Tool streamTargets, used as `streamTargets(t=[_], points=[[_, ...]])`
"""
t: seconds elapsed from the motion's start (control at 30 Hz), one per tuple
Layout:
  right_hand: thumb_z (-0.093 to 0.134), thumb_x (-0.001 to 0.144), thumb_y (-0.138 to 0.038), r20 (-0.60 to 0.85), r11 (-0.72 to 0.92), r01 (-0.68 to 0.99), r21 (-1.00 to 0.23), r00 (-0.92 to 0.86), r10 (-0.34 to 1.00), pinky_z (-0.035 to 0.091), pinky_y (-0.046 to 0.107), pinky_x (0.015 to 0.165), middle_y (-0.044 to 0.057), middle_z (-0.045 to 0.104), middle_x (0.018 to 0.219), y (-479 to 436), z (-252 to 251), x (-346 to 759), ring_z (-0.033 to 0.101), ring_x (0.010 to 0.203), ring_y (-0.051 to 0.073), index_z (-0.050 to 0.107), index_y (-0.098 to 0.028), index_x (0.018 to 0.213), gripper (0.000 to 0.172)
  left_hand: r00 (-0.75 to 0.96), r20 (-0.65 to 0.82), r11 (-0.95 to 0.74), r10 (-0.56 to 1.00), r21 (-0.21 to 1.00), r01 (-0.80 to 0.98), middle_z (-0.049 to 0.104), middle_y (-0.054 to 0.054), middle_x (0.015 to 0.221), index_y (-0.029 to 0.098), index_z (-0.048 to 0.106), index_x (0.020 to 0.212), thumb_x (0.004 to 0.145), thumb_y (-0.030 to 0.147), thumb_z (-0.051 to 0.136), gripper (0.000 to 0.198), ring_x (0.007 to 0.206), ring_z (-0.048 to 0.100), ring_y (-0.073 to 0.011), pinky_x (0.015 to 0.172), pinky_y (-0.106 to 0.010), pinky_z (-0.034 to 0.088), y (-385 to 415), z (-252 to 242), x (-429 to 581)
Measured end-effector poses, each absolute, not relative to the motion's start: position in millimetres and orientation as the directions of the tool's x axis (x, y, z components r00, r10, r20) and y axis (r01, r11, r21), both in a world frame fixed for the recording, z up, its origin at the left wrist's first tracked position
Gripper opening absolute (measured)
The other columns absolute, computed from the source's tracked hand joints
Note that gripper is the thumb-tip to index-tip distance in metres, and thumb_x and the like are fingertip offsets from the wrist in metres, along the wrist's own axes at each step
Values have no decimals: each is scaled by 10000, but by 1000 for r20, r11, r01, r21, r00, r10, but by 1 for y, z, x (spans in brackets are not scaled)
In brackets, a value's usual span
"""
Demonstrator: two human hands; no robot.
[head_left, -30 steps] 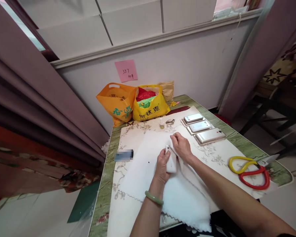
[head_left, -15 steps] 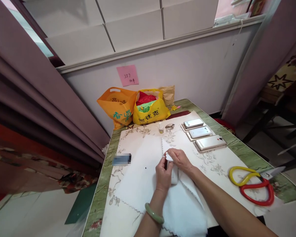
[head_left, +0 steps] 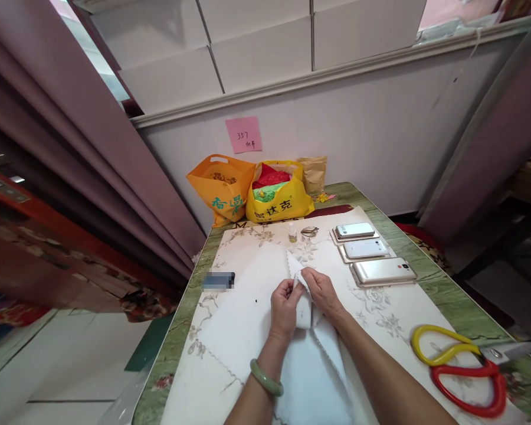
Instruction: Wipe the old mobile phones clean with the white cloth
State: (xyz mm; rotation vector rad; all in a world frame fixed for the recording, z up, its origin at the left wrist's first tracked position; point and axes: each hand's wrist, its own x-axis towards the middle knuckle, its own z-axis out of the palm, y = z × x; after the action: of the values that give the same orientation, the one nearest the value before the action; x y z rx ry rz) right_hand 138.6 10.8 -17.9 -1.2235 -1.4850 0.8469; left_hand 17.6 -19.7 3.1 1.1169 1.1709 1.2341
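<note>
My left hand [head_left: 284, 308], with a green bangle on its wrist, is closed around a white, round-cornered object [head_left: 304, 317] that looks like a phone. Over its far end, my right hand [head_left: 322, 290] pinches a fold of white cloth [head_left: 312, 360] with zigzag-cut edges. Both hands meet near the middle of the table, fingertips close together. Most of the cloth hangs down toward me beneath the wrists, and another part lies flat to the left. The fingers and cloth hide the upper part of the object.
Several phones [head_left: 383, 271] lie stacked at the right. Large scissors [head_left: 482, 360] with yellow and red handles rest at the near right. A small bottle [head_left: 292, 234] and glasses [head_left: 310, 231] sit farther back, before an orange bag [head_left: 223, 189] and a yellow bag [head_left: 283, 206]. A dark blurred item [head_left: 219, 280] lies left.
The white object now shows more below my fingers, and the cloth fold has shifted to its right side. My hands have spread slightly apart. The whole view has turned a little left.
</note>
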Motion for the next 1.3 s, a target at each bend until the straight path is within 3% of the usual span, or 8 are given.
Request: streamTargets(t=[0.13,0.33,0.7,0.97,1.13,1.3], points=[[341,930,-551,219,192,229,-954,100,971,368,245,604,-33,463,603,14,-20,138,428,595,140,447,-221,657,441,-36,7,-8,999,999,-35,581,-5,736,156,663,822,772,382,676,231,690,483,-120,664,-224,399,-13,8,19],[286,935,-571,156,106,217,-970,228,961,383,278,637,-2,543,642,15,-23,135,482,631,174,476,-232,706,451,-85,29,-32,996,999,-42,589,-3,734,163,661,799,759,394,679,235,690,503,-128,679,-234,413,-7,10,30],[275,943,-559,109,67,173,-983,246,963,414,294,649,23,596,692,18,-22,138,527,661,184,514,-223,732,463,-131,91,-87,987,996,33,582,0,733,168,636,809,795,393,640,226,697,496,-134,683,-246,418,-5,9,40],[207,955,-430,200,93,454,-886,193,961,392,309,647,91,666,753,13,-29,129,590,697,220,601,-210,808,474,-295,85,-100,952,994,-36,550,19,704,181,592,796,775,415,640,239,649,488,-122,632,-237,417,11,12,43],[176,972,-374,253,137,608,-782,108,961,332,300,598,80,641,707,5,-28,122,577,625,210,600,-212,815,480,-437,74,-122,896,989,-84,530,33,691,182,565,771,753,455,642,284,613,451,-103,600,-219,390,36,9,41],[163,979,-404,259,139,637,-758,100,961,301,292,571,53,613,673,3,-27,122,552,592,200,567,-224,797,479,-531,25,-107,847,986,-124,472,54,656,187,515,739,772,502,604,328,587,417,-92,560,-211,360,46,3,43]])
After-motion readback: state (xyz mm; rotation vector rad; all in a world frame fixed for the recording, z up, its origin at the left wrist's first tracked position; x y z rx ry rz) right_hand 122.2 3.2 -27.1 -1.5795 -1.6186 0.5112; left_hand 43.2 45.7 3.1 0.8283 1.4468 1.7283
